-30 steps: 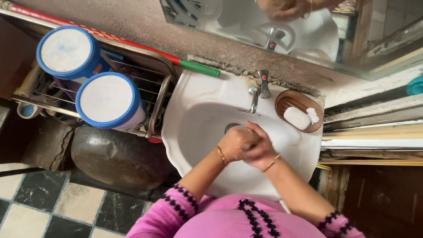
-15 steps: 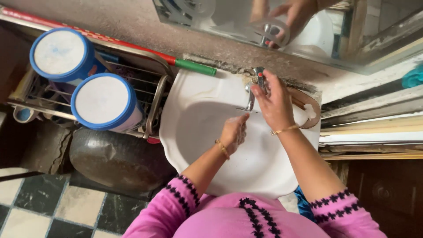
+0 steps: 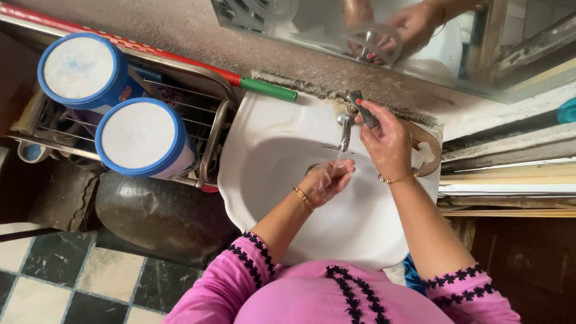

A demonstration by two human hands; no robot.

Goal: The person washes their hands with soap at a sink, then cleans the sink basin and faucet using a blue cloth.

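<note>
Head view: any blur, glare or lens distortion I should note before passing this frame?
Head view: daylight is soft and even, with no harsh glare on the white sink. The left hand under the water looks slightly smeared; the right hand on the tap is sharper. The mirror shows a hazy reflection. Wide-angle bending curves the frame edges.

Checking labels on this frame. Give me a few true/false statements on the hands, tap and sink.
1. The right hand grips the tap handle. True.
2. The left hand rests on the sink rim. False: it is cupped under the tap spout, over the sink bowl.
3. Both wrists wear thin gold bangles. True.
4. The two blue-rimmed tubs sit right of the sink. False: they sit on a wire rack on its left.
</note>
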